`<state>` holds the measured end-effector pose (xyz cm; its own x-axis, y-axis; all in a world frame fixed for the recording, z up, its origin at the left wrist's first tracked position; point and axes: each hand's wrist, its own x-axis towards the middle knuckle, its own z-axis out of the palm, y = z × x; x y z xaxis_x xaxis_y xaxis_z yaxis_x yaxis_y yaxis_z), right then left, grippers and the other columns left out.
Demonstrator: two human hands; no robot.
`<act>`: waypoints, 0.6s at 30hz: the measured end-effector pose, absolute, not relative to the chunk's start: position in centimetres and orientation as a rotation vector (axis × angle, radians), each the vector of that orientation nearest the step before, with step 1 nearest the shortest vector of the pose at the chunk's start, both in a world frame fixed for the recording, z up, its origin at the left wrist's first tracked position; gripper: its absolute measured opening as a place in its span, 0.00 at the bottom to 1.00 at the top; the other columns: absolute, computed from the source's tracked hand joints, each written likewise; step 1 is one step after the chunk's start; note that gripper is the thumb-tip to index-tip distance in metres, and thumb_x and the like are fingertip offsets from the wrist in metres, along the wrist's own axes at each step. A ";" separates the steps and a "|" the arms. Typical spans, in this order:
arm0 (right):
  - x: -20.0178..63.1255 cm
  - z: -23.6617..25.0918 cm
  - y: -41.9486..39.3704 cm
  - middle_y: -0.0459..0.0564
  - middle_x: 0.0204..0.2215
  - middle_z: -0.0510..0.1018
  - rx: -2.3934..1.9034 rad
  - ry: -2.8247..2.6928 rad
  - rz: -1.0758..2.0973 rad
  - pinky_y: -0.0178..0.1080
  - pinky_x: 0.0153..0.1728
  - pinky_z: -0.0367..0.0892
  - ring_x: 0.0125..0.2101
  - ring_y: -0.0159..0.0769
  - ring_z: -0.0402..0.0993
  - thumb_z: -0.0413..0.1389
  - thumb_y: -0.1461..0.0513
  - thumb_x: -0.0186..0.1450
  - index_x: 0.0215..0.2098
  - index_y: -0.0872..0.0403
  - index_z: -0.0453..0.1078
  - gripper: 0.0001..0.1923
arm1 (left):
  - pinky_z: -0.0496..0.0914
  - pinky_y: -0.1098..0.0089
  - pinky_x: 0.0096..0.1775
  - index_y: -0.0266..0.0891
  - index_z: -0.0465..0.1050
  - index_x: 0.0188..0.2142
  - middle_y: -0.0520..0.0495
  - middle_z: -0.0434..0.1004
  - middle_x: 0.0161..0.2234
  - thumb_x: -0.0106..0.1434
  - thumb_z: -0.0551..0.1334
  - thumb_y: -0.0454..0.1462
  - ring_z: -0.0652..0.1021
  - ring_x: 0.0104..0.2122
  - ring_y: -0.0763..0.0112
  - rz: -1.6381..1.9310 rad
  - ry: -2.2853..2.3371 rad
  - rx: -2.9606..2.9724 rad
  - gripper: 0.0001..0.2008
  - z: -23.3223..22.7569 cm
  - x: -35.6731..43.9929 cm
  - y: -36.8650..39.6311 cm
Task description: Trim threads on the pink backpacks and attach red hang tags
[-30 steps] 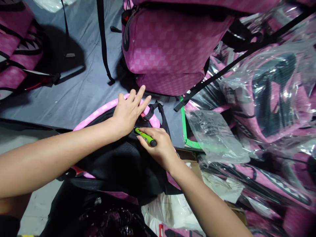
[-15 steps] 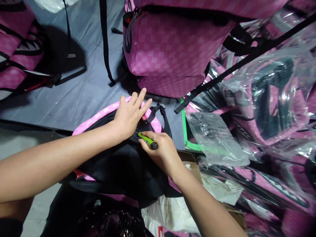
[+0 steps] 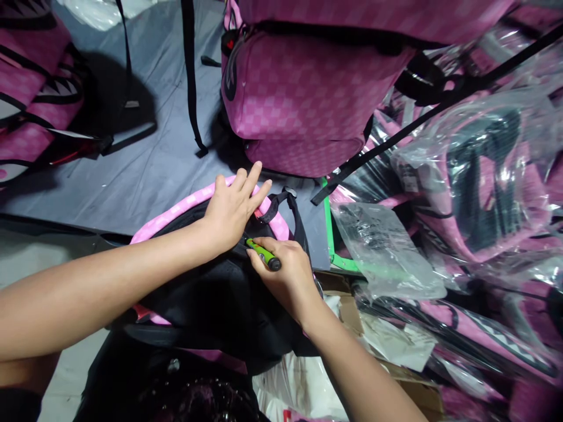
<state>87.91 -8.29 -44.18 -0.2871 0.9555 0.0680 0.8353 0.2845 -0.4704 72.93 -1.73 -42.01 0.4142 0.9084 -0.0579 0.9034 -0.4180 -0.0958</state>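
Note:
A black bag with pink checkered trim (image 3: 185, 206) lies before me at the table's front edge, its black inner fabric facing up. My left hand (image 3: 233, 211) presses on its far rim, fingers spread and stretched out, not wrapped round anything. Closed in my right hand (image 3: 288, 266) is a small tool with a green handle and black end (image 3: 264, 253). The tool's front end points at the black fabric just below my left palm; its tip is too dark to make out. A black strap with a buckle (image 3: 271, 210) loops over the rim beside my left fingers.
A pink checkered backpack (image 3: 303, 94) stands on the grey-covered table (image 3: 167, 176). More pink bags (image 3: 35, 94) are at the left. Plastic-wrapped pink bags (image 3: 488, 170) pile up at the right, beside a green edge strip (image 3: 328, 228) and a cardboard box (image 3: 352, 313).
Both hands keep nearly the same place on the bag. The tool's handle end has dipped slightly toward me. The whole view has shifted a little.

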 end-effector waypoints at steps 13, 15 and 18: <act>87.3 -44.8 -11.1 0.47 0.32 0.84 -1.547 -2.183 0.473 0.38 0.39 0.70 0.30 0.39 0.80 0.58 0.58 0.65 0.39 0.50 0.79 0.08 | 0.65 0.53 0.50 0.45 0.42 0.71 0.32 0.48 0.68 0.66 0.61 0.39 0.59 0.62 0.47 0.209 -1.678 -2.446 0.39 -41.6 71.8 -5.6; 86.6 -45.0 -12.0 0.47 0.32 0.84 -1.520 -2.198 0.485 0.39 0.41 0.69 0.30 0.39 0.79 0.59 0.58 0.65 0.39 0.51 0.79 0.08 | 0.66 0.54 0.48 0.43 0.43 0.71 0.30 0.53 0.66 0.65 0.61 0.40 0.61 0.60 0.47 0.225 -1.718 -2.399 0.40 -41.5 71.5 -6.9; 85.9 -45.2 -12.8 0.47 0.33 0.84 -1.487 -2.198 0.545 0.39 0.43 0.67 0.32 0.38 0.79 0.58 0.58 0.66 0.39 0.51 0.79 0.08 | 0.67 0.54 0.48 0.42 0.42 0.71 0.29 0.52 0.66 0.63 0.64 0.43 0.62 0.59 0.47 0.260 -1.785 -2.379 0.43 -41.3 70.9 -7.8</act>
<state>85.92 -12.75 -45.16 -0.3329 0.9341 0.1291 0.7655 0.3477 -0.5415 70.94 -7.84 -41.32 0.2744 0.9606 -0.0450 0.9334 -0.2773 -0.2278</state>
